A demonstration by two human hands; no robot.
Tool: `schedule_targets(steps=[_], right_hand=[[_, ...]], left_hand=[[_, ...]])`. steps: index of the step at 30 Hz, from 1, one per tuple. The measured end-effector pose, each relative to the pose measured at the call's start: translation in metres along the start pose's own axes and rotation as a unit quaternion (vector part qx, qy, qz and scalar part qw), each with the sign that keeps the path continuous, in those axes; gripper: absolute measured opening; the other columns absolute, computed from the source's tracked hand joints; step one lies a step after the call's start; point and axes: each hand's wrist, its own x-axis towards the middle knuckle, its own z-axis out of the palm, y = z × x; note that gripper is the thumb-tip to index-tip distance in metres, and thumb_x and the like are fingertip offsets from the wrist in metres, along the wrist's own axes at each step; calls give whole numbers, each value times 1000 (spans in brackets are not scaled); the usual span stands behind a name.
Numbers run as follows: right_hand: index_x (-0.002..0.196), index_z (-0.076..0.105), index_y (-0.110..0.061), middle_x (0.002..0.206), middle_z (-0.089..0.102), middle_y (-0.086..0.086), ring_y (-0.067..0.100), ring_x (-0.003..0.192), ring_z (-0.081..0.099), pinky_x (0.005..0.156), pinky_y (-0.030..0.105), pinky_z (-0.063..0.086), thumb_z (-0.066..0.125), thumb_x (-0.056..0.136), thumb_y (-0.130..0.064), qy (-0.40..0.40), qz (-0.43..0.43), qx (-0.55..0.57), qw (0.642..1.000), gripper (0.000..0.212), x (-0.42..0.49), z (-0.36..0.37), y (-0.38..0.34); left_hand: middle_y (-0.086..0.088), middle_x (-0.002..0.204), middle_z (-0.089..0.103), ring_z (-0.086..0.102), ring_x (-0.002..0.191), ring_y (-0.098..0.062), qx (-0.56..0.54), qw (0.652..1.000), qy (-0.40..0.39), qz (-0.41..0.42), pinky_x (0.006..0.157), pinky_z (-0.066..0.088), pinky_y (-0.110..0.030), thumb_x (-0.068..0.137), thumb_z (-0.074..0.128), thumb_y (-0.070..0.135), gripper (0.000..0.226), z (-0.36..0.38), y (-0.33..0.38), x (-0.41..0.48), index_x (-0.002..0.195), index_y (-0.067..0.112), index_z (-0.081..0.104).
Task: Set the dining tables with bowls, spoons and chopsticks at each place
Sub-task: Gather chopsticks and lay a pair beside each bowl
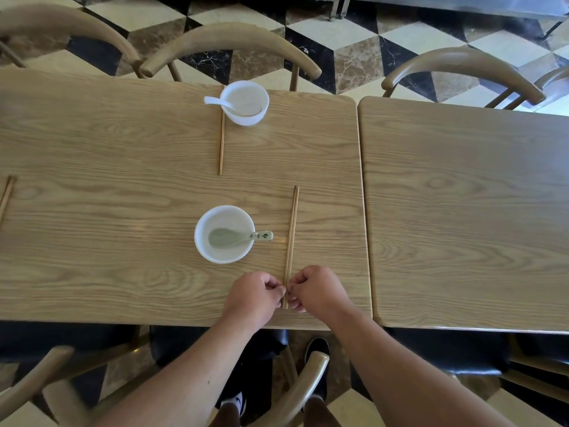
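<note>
Lower centre of frame: left hand and right hand, both curled narrow, pinching the near ends of the near chopsticks from either side. Step judged: squaring the pair; best done by nudging the butts flush and parallel, then letting go without rolling them. Long axis runs near-to-far, tips pointing away, just right of the near bowl holding a spoon. Upper centre: far bowl with white spoon; far chopsticks beside it. Table at right bare.
</note>
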Motion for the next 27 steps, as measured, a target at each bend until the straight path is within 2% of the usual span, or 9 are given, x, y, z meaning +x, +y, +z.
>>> schedule_targets(steps=[4,7,9,14,18,23,27], right_hand=[[88,73,-7,75,81,11,26,73,81,69,39,69,66,94,-3,6,12,3,1000,10,1,1,-2],[85,72,-9,74,81,12,29,75,81,77,48,68,66,93,-3,7,18,4,1000,11,3,6,-5],[84,72,-9,74,81,13,31,76,81,79,53,67,66,90,-2,6,18,2,1000,11,3,13,-8],[86,72,-10,73,80,12,33,76,81,79,54,67,65,87,-3,-3,2,-2,1000,11,4,30,-19],[80,70,-12,72,80,11,32,77,80,78,54,67,64,84,-3,0,-13,-20,1000,11,4,34,-22],[80,69,-12,71,80,13,35,74,80,78,55,67,64,85,-3,-10,-8,-13,1000,11,6,32,-21],[79,69,-10,71,80,14,36,75,80,77,56,67,64,86,-3,-11,-6,-11,1000,12,5,32,-23]], left_hand=[[15,63,77,72,58,0,9,1000,10,-1,63,56,-28,93,77,32,15,1,2,-1,78,29,75],[12,62,77,76,65,-10,1,1000,27,-5,69,63,-34,94,76,29,16,2,4,-3,77,28,75],[10,64,77,76,68,-10,9,999,42,-3,70,62,-34,95,75,28,16,0,2,-6,79,28,75],[8,69,78,75,69,-14,5,998,65,-11,68,63,-37,97,74,27,13,-14,-9,-10,85,27,77],[9,67,78,74,68,-11,-6,998,64,-8,65,57,-30,97,75,28,13,-19,-16,-10,84,27,77],[10,65,78,75,66,-10,-35,998,56,-10,66,58,-31,95,76,28,13,-18,-18,-7,83,26,77],[10,64,78,77,66,-10,-44,998,49,-8,73,63,-37,95,77,26,14,-19,-21,-5,80,26,77]])
